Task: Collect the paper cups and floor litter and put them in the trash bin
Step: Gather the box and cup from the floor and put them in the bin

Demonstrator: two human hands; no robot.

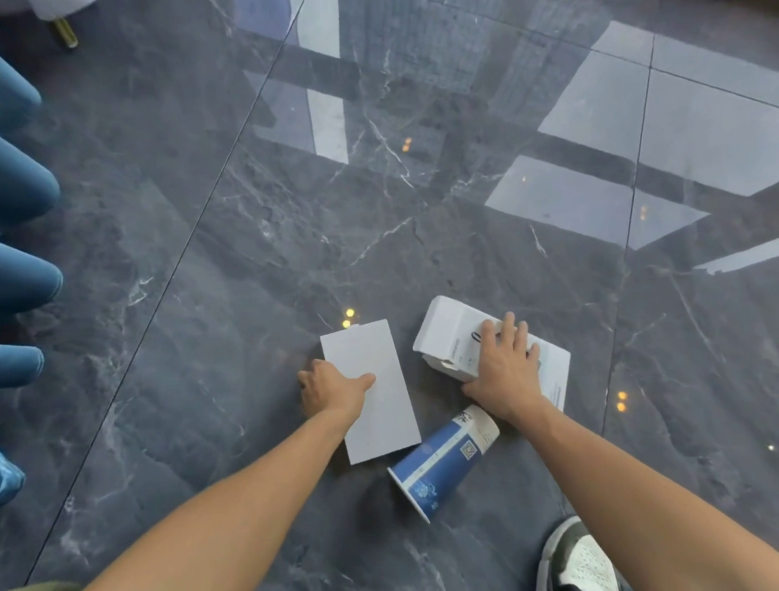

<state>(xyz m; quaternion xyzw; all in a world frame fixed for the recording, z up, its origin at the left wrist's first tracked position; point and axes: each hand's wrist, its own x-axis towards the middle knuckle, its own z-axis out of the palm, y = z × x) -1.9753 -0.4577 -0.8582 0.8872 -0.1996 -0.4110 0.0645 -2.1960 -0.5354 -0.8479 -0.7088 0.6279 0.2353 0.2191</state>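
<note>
A blue and white paper cup (444, 460) lies on its side on the dark marble floor, mouth towards me, between my two arms. My left hand (334, 387) grips the left edge of a flat white card (378, 404), thumb on top and fingers under the edge. My right hand (506, 365) is spread across an opened white carton box (447, 332), thumb at its near side and fingers over its far side. A printed white sheet (556, 370) lies under that box. No trash bin is in view.
Blue velvet chair backs (0, 282) line the left edge, with a brass chair leg (63, 34) at the top left. My two shoes (576, 571) stand at the bottom. The glossy grey floor (230, 215) reflects windows.
</note>
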